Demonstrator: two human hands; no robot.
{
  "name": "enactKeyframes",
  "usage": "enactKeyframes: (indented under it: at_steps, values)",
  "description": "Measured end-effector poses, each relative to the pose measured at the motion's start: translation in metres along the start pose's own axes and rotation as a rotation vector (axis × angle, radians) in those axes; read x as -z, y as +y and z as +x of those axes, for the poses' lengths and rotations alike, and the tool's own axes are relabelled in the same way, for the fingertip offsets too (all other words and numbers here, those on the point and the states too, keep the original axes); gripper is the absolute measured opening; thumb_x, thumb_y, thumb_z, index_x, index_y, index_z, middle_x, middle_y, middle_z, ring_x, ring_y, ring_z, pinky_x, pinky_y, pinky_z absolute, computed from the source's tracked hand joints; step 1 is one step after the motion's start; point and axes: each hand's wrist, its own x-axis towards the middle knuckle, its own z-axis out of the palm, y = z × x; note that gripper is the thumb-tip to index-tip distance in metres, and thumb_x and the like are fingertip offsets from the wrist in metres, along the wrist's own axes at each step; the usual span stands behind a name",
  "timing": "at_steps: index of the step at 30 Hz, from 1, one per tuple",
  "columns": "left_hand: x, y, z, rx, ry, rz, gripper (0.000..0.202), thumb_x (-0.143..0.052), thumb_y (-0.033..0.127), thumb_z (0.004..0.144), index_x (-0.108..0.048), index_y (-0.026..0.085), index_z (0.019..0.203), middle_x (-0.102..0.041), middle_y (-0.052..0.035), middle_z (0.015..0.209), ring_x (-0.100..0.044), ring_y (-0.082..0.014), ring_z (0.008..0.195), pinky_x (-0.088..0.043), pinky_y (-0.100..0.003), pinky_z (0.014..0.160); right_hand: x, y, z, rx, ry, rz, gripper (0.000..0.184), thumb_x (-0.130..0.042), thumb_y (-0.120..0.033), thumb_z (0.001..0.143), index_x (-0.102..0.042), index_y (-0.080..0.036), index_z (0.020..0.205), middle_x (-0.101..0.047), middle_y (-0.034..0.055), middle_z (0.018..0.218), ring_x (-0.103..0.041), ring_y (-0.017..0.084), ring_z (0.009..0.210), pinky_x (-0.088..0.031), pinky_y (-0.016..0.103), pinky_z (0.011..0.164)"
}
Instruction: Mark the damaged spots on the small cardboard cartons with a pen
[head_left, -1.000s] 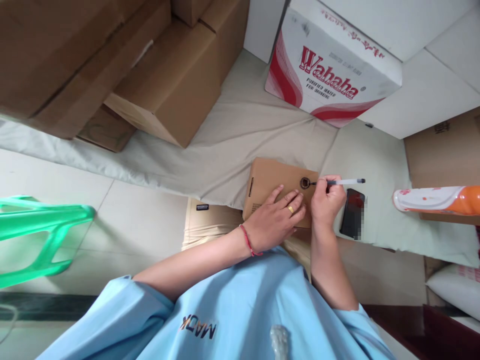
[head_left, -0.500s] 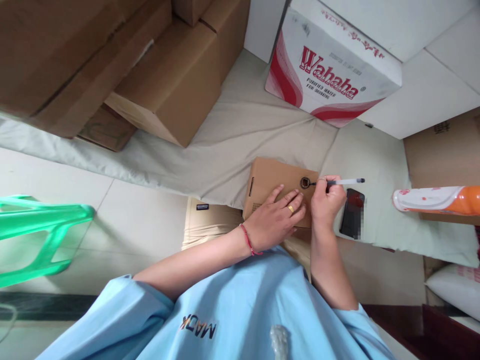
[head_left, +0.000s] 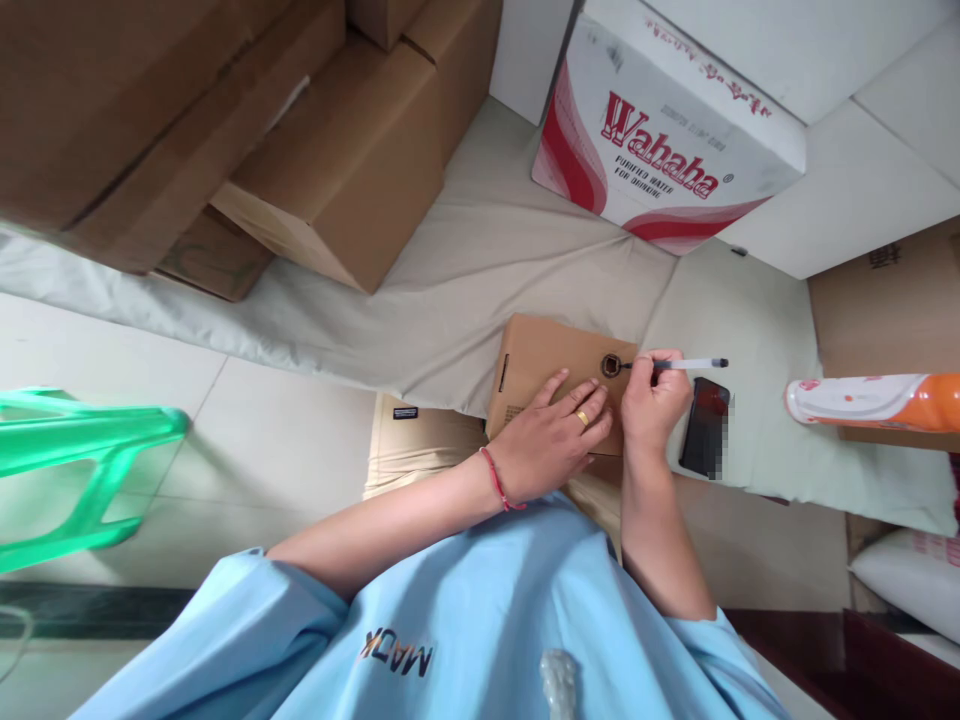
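Note:
A small brown cardboard box (head_left: 551, 345) lies on the cloth-covered surface in front of me. My left hand (head_left: 559, 430) rests flat across its near part, fingers spread, with a gold ring and a red wrist string. In my right hand (head_left: 652, 400) a pen (head_left: 697, 364) with a clear barrel is gripped, its tip pointing left. That tip is at the edge of a dark round mark (head_left: 611, 366) with a small square in its middle, near the box's right end. A dark phone (head_left: 705, 425) lies just right of my right hand.
Large cardboard boxes (head_left: 360, 150) are stacked at the back left. A white and red Wahaha carton (head_left: 660, 140) stands at the back. On the right is an orange and white bottle (head_left: 870, 400). A green plastic stool (head_left: 97, 450) stands on the floor at left.

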Motion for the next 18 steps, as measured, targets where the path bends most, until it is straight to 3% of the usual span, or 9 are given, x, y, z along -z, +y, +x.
enactKeyframes:
  at_steps: [18]
  values:
    - [0.0001,0.0004,0.0006,0.001,0.000,-0.003,0.052,-0.067,0.038,0.107,-0.059,0.012,0.151,-0.059,-0.0193,0.165,-0.052,-0.0336,0.157,-0.036,-0.062,0.132,0.0007,-0.0004,-0.0016,0.016,0.008,-0.005,0.024,-0.053,-0.043,0.096,-0.060,-0.023,0.084,-0.062,0.0008,0.067,-0.056,0.018,0.061,-0.043,0.031,0.066]
